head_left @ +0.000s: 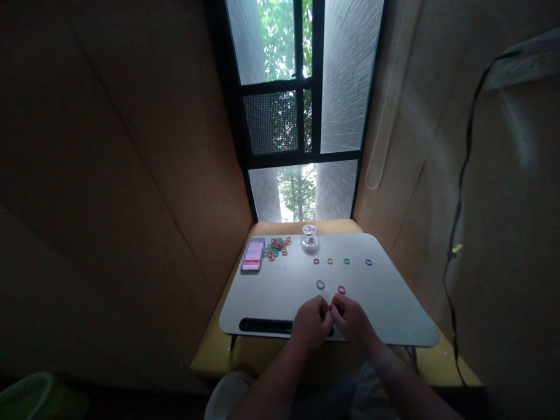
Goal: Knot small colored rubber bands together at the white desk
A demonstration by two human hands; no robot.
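My left hand [313, 322] and my right hand [350, 318] meet over the front of the white lap table [271, 291]. Their fingertips are pinched together, with a tiny reddish spot between them too small to make out. Just beyond the fingers lie a purple band [321, 284] and a pinkish-red band [342, 289], each a small loop like a hair tie. Farther back is a spaced row: a red band [316, 261], a yellow band [330, 261], a green band [346, 261] and a dark blue band [368, 262].
A pile of mixed coloured bands [277, 247] lies at the back left, beside a phone [252, 255] with a blurred screen. A clear plastic container [310, 240] stands at the back. A black slot [265, 325] runs along the front edge. Walls flank the table, and a cable [459, 198] hangs right.
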